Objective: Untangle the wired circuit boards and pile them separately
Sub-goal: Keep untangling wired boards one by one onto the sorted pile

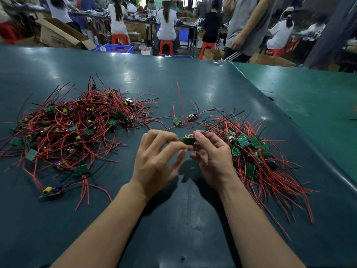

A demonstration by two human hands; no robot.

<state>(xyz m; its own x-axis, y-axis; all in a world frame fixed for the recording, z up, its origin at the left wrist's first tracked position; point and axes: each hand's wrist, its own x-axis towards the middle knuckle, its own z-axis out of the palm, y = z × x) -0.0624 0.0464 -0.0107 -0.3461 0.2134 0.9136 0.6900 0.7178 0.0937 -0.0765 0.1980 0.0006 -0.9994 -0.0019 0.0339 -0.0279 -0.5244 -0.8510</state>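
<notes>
A dark green mat (183, 219) covers the work table, with seated workers on orange stools (165, 46) and cardboard boxes (58, 35) in the blurred background. At the left lies the tangled heap (73, 124) of small green circuit boards with red and black wires. Between the heaps, two loose boards (185, 118) rest on the mat. Just in front of them, raised above the mat, the left hand (156, 163) pinches a single circuit board (187, 139) with thumb and forefinger, its other fingers loosely spread. The right hand (210, 157) grips the same board from the other side, fingers curled around it and its wires. To the right sits the sorted pile (257, 157), wires fanned toward the near edge.
</notes>
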